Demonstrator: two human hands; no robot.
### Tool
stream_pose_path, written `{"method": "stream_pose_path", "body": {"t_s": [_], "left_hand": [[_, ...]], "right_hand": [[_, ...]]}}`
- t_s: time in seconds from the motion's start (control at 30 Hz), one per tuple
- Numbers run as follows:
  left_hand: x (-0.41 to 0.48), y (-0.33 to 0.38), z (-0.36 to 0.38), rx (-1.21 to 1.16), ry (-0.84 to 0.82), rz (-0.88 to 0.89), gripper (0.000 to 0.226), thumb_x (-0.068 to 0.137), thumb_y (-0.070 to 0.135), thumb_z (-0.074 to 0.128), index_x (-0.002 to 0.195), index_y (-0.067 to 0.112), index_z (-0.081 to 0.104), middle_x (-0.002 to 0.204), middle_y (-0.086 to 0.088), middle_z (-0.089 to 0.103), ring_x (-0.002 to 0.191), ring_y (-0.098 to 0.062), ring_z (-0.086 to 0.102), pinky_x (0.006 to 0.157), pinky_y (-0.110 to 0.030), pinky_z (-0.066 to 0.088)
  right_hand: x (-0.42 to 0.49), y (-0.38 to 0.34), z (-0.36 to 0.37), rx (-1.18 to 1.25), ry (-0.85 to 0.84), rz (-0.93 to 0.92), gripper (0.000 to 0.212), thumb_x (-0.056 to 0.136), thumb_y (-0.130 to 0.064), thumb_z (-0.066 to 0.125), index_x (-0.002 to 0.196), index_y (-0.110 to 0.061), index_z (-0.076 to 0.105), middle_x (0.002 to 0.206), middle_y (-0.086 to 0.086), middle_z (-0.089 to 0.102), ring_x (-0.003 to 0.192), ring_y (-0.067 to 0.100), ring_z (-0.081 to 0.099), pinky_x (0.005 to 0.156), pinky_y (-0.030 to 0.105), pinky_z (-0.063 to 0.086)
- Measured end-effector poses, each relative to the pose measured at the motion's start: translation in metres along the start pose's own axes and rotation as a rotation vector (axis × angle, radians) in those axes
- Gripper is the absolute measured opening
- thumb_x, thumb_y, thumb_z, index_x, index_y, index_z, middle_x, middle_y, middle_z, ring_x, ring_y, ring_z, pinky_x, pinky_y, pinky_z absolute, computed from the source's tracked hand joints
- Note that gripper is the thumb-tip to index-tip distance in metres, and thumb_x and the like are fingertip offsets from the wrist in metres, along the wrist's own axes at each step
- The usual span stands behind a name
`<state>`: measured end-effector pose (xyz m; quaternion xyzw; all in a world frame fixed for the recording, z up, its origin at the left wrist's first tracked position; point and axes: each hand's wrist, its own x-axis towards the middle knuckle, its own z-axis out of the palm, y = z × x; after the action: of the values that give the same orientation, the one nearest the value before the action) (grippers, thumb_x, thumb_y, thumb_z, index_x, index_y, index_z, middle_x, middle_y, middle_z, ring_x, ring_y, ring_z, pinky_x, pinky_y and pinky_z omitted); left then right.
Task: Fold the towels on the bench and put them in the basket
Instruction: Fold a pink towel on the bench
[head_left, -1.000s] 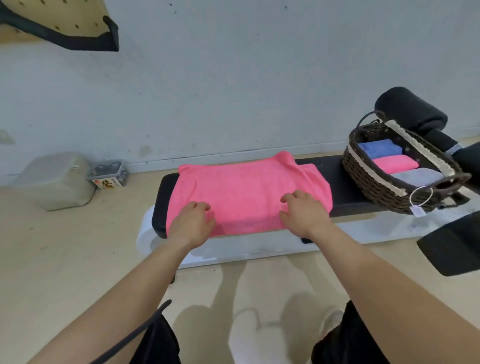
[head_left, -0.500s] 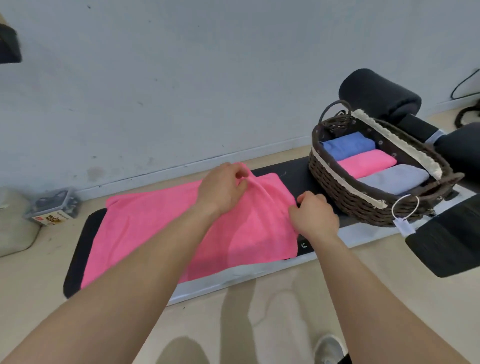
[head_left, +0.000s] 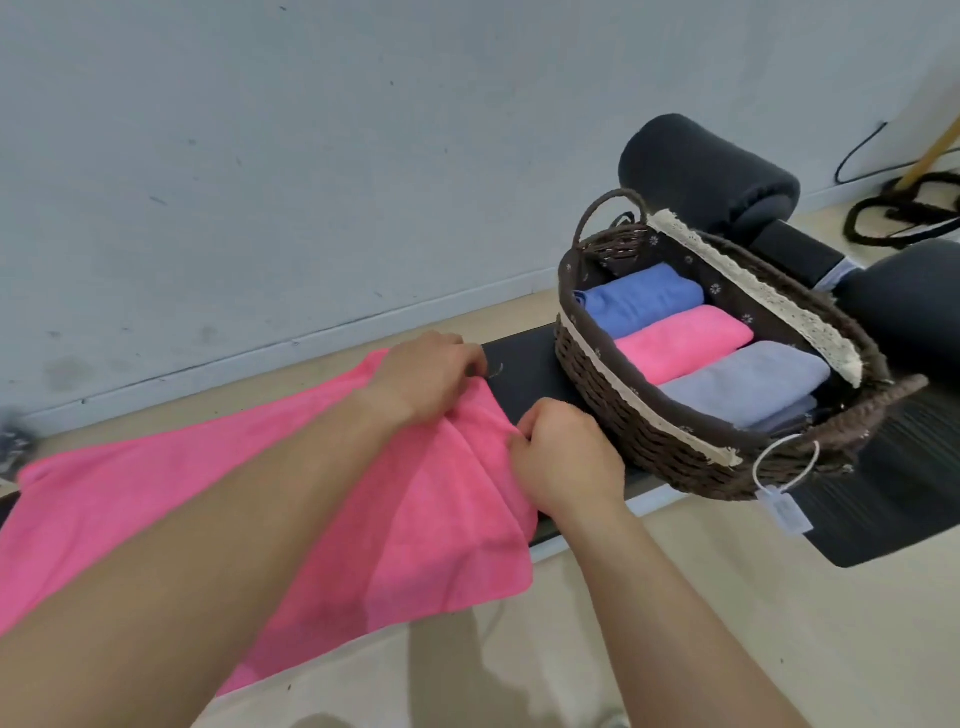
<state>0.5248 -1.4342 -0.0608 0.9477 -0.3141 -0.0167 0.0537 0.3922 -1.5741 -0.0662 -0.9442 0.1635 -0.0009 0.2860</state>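
**One towel (head_left: 156, 499) on the bench (head_left: 524, 364), three in the basket (head_left: 623, 415)**

The towel is pink and lies flat, its long side running left to right. Two hands pinch its right end with curled fingers: left hand (head_left: 426, 379) far corner, right hand (head_left: 566, 457) near edge. Three folded towels (head_left: 680, 345) lie side by side.

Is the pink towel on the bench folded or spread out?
Spread out: the pink towel lies lengthwise on the bench; left hand and right hand pinch its bunched end near the basket.

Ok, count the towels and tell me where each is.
4: blue towel, folded pink towel, grey towel in the basket; spread pink towel on the bench. Others may hide beneath.
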Motion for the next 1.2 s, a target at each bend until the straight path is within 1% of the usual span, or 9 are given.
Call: {"method": "stream_pose_path", "body": {"t_s": [0.1, 0.23, 0.4, 0.7, 0.8, 0.97, 1.03, 1.1, 1.2], "left_hand": [[0.002, 0.000, -0.007, -0.048, 0.038, -0.065, 0.008, 0.093, 0.025, 0.058, 0.098, 0.029, 0.063, 0.096, 0.010, 0.052, 0.099, -0.019, 0.057, 0.071, -0.030, 0.037], [0.007, 0.003, -0.012, -0.206, 0.168, -0.175, 0.010, 0.090, 0.023, 0.054, 0.096, 0.027, 0.061, 0.104, 0.006, 0.066, 0.099, -0.021, 0.061, 0.083, -0.038, 0.051], [0.024, 0.021, -0.016, -0.253, 0.255, -0.307, 0.012, 0.092, 0.028, 0.051, 0.103, 0.030, 0.056, 0.105, 0.006, 0.069, 0.099, -0.024, 0.062, 0.080, -0.038, 0.050], [0.054, 0.045, -0.005, -0.377, 0.304, -0.309, 0.009, 0.092, 0.023, 0.053, 0.098, 0.029, 0.055, 0.107, -0.001, 0.068, 0.101, -0.028, 0.061, 0.082, -0.037, 0.049], [0.057, 0.047, -0.001, -0.486, 0.352, -0.346, 0.017, 0.094, 0.017, 0.053, 0.109, 0.021, 0.059, 0.111, -0.004, 0.068, 0.103, -0.027, 0.060, 0.084, -0.034, 0.045], [0.042, 0.045, 0.013, -0.503, 0.285, -0.269, 0.047, 0.094, 0.016, 0.053, 0.141, 0.014, 0.047, 0.143, -0.009, 0.050, 0.128, -0.025, 0.051, 0.109, -0.037, 0.039], [0.030, 0.042, 0.022, -0.387, 0.208, -0.180, 0.050, 0.094, 0.026, 0.055, 0.143, 0.018, 0.048, 0.148, -0.006, 0.047, 0.135, -0.024, 0.046, 0.112, -0.035, 0.035], [0.022, 0.039, 0.031, -0.234, 0.064, -0.113, 0.058, 0.097, 0.043, 0.049, 0.151, 0.023, 0.039, 0.160, -0.002, 0.032, 0.146, -0.021, 0.032, 0.120, -0.039, 0.024], [0.023, 0.032, 0.035, -0.092, -0.086, -0.134, 0.065, 0.100, 0.057, 0.030, 0.158, 0.032, 0.014, 0.167, 0.004, 0.005, 0.153, -0.018, 0.007, 0.123, -0.045, 0.005]], "right_hand": [[-0.003, -0.003, -0.005, 0.204, -0.042, 0.023, 0.011, 0.086, -0.022, 0.050, 0.088, -0.016, 0.059, 0.087, 0.000, 0.066, 0.084, 0.027, 0.061, 0.074, 0.041, 0.055], [-0.007, -0.001, -0.013, 0.348, -0.061, 0.035, 0.022, 0.088, -0.025, 0.057, 0.107, -0.019, 0.049, 0.093, 0.000, 0.065, 0.090, 0.023, 0.061, 0.075, 0.036, 0.049], [-0.010, 0.002, -0.020, 0.412, -0.042, 0.017, 0.037, 0.085, -0.014, 0.059, 0.118, -0.020, 0.043, 0.086, 0.005, 0.065, 0.087, 0.024, 0.060, 0.079, 0.039, 0.050], [-0.015, 0.010, -0.026, 0.087, 0.064, -0.096, 0.040, 0.082, 0.008, 0.043, 0.107, -0.009, 0.068, 0.116, 0.008, 0.046, 0.096, 0.031, 0.058, 0.090, 0.037, 0.047], [-0.024, 0.002, -0.025, -0.072, 0.068, -0.092, 0.034, 0.083, 0.001, 0.044, 0.110, -0.007, 0.064, 0.127, 0.008, 0.044, 0.106, 0.032, 0.053, 0.090, 0.038, 0.046], [-0.037, -0.013, -0.013, -0.253, 0.261, -0.225, 0.019, 0.075, -0.012, 0.059, 0.091, -0.014, 0.069, 0.119, 0.009, 0.059, 0.103, 0.034, 0.056, 0.077, 0.040, 0.048], [-0.037, -0.012, -0.003, -0.243, 0.045, -0.166, 0.036, 0.090, -0.022, 0.050, 0.124, -0.014, 0.059, 0.139, 0.010, 0.047, 0.123, 0.034, 0.046, 0.095, 0.041, 0.043], [-0.035, -0.005, 0.006, -0.245, -0.147, -0.096, 0.058, 0.099, -0.037, 0.041, 0.152, -0.014, 0.030, 0.160, 0.016, 0.020, 0.146, 0.035, 0.020, 0.117, 0.044, 0.023], [-0.032, 0.008, 0.014, -0.246, -0.199, -0.107, 0.070, 0.102, -0.051, 0.028, 0.160, -0.019, 0.004, 0.166, 0.013, -0.012, 0.152, 0.029, -0.012, 0.123, 0.045, -0.004]]}}
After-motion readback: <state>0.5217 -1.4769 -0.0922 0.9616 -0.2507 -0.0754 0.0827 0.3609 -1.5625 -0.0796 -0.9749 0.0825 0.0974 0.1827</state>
